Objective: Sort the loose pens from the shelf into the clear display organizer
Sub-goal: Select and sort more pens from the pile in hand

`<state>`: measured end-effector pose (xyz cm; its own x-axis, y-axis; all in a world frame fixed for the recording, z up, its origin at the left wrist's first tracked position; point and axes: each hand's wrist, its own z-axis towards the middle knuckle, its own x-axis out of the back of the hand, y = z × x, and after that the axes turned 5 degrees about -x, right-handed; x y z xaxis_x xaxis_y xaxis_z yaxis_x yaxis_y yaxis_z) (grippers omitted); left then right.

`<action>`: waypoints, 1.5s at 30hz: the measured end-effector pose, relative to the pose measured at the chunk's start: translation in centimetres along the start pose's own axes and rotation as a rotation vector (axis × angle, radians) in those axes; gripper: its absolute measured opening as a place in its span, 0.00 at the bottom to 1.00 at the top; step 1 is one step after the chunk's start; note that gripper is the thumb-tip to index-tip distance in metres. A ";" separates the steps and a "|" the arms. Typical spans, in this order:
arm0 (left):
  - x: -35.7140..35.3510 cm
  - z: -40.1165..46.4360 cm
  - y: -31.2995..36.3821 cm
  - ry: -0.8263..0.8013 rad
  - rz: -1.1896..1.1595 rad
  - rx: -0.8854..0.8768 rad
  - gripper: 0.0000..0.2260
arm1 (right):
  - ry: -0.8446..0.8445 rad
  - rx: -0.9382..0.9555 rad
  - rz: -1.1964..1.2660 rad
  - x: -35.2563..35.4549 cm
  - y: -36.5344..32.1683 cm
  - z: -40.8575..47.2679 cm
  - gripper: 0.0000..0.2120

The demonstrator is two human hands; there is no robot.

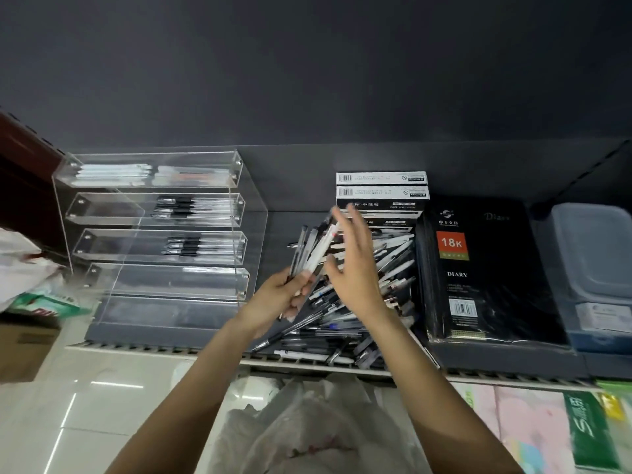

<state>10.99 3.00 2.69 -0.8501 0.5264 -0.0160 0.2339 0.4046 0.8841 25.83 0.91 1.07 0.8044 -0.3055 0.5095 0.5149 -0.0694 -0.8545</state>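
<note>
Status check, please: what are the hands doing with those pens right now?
Left hand gripping a bundle of pens. Right hand open above the loose pile. Organizer partly filled, path clear.

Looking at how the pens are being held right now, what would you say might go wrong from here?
1. The left hand grips a fanned bunch of pens only at their lower ends; a pen may slip out into the pile or off the shelf.
2. The right hand is open above the pile, which reaches the shelf edge; a nudge may roll pens to the floor.
3. The bunch mixes white and dark pens, so they may land in the wrong organizer tier.
</note>
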 end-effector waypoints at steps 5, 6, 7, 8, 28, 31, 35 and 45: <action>-1.1 -0.7 0.4 -0.024 -0.182 -0.098 0.09 | -0.049 -0.491 0.879 0.2 -1.9 -0.5 0.36; -1.3 -0.9 0.5 -0.045 -0.185 -0.105 0.09 | -0.103 -0.518 0.891 0.2 -2.2 -0.4 0.33; -1.5 -1.0 0.5 -0.061 -0.178 -0.107 0.09 | -0.151 -0.511 0.871 0.2 -2.3 -0.2 0.27; -1.7 -1.2 0.5 -0.072 -0.167 -0.104 0.08 | -0.199 -0.484 0.852 0.3 -2.5 -0.1 0.20; 0.8 -4.2 0.9 -0.156 -0.559 0.105 0.13 | -0.657 -0.421 0.421 -0.2 -4.5 0.7 0.15; 2.5 -4.2 0.7 -0.143 -0.580 0.110 0.12 | -0.598 -0.419 0.404 -0.9 -5.4 0.9 0.09; 5.9 -4.4 0.6 -0.210 -0.440 0.067 0.12 | -0.390 -0.305 0.316 -2.2 -6.9 1.6 0.15; 17.5 -6.0 -0.1 -0.383 -0.425 0.062 0.14 | -0.536 -0.297 0.178 -9.1 -14.1 2.0 0.10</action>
<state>-6.74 7.68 5.11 -0.6470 0.5367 -0.5417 -0.0536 0.6766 0.7344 11.90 6.56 8.67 0.9462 0.1754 0.2718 0.3177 -0.3450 -0.8832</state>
